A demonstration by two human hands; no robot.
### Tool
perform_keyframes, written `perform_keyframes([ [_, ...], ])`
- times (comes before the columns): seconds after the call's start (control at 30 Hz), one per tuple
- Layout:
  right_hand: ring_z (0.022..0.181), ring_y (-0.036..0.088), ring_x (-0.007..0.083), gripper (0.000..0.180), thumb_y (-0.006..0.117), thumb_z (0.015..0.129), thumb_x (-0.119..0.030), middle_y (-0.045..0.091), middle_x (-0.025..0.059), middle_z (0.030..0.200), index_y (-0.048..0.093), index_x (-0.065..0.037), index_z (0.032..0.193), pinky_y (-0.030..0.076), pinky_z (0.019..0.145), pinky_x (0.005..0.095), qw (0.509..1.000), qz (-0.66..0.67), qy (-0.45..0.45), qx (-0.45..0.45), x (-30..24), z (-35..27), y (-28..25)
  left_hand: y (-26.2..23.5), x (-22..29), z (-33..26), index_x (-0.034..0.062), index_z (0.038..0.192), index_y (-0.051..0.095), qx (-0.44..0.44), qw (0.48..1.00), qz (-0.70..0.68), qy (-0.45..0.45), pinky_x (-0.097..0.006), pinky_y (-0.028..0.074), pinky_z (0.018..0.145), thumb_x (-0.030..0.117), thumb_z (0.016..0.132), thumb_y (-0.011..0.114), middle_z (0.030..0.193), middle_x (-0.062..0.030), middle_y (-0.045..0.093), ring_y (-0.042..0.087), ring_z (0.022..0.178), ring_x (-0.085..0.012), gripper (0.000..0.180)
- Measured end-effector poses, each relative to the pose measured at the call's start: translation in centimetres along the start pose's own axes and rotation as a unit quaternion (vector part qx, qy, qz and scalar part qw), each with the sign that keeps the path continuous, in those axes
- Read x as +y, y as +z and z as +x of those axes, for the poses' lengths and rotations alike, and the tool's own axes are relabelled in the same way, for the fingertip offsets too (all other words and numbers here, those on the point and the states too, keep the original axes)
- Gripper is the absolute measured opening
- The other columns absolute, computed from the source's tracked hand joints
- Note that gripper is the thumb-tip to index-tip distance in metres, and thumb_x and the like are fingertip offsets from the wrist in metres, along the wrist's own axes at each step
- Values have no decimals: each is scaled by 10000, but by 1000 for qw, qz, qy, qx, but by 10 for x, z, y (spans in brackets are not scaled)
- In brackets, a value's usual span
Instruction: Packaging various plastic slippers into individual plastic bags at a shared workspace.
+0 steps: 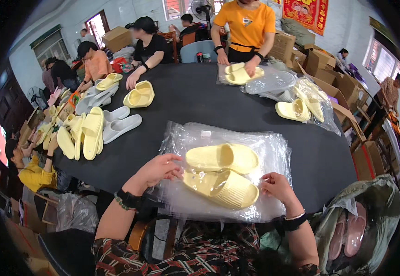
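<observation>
A pair of pale yellow slippers (222, 157) lies side by side on a stack of clear plastic bags (273, 149) in front of me. Clear film seems to cover the slippers. At their left ends is my left hand (161, 169), fingers stretched and apart, close to the nearer slipper (227, 191). My right hand (277, 187) is at the right ends, thumb and bent fingers pinched at the clear film beside the nearer slipper's toe. How much film lies between those fingertips is hard to see.
Loose yellow and grey slippers (92, 133) are heaped on the black table (154, 124) at left. Bagged slippers (312, 99) lie at the far right. A person in orange (246, 27) handles yellow slippers opposite. Beside my right arm, a sack (384, 202) holds pink slippers (355, 230).
</observation>
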State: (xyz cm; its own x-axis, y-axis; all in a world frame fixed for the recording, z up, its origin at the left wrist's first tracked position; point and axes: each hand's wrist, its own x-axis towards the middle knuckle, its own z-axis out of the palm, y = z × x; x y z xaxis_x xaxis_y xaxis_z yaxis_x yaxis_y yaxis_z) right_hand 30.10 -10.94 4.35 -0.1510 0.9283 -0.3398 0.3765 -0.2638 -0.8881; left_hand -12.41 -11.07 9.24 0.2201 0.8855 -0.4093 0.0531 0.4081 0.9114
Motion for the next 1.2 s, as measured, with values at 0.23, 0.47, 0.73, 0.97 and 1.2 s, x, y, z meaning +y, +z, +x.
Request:
perform_keyframes([
  [0.23, 655, 631, 117, 257, 642, 911, -38, 666, 79, 807, 607, 88, 1132, 512, 564, 244, 1000, 1, -24, -13, 0, 2, 5, -28, -16, 9, 44, 1452, 314, 133, 990, 25, -42, -352, 526, 569, 246, 1012, 540, 1179, -211, 610, 690, 793, -297, 534],
  [0.47, 603, 616, 113, 240, 636, 892, -8, 675, 95, 788, 606, 106, 1100, 495, 520, 246, 1000, 2, -28, -6, 19, 5, -1, -31, -15, 2, 30, 1321, 446, -62, 973, -170, -144, -349, 534, 606, 454, 1038, 465, 1058, -202, 675, 683, 775, -273, 510],
  [0.73, 603, 625, 122, 232, 628, 886, 2, 674, 102, 789, 613, 110, 1091, 507, 523, 255, 1000, -8, -17, 6, 20, 5, 1, -19, 32, -21, -25, 1325, 521, -173, 950, -257, 20, -242, 518, 511, 117, 944, 482, 1159, -200, 666, 735, 797, -272, 408],
  [0.97, 622, 622, 128, 250, 632, 901, -85, 670, 86, 787, 626, 77, 1091, 502, 539, 270, 1000, -27, -12, -9, 10, 5, 2, -19, 40, 15, 22, 1412, 501, -272, 933, 223, -70, -234, 519, 573, 73, 938, 561, 1209, -138, 662, 709, 738, -176, 480],
  [1.2, 664, 663, 124, 244, 639, 893, -114, 688, 64, 838, 649, 26, 1093, 553, 601, 278, 998, -59, -11, 13, 7, 0, 0, 43, 62, 67, 104, 1445, 491, -268, 554, 660, 431, -497, 289, 1156, 624, 839, 619, 1497, -227, 406, 372, 1390, -401, 809],
])
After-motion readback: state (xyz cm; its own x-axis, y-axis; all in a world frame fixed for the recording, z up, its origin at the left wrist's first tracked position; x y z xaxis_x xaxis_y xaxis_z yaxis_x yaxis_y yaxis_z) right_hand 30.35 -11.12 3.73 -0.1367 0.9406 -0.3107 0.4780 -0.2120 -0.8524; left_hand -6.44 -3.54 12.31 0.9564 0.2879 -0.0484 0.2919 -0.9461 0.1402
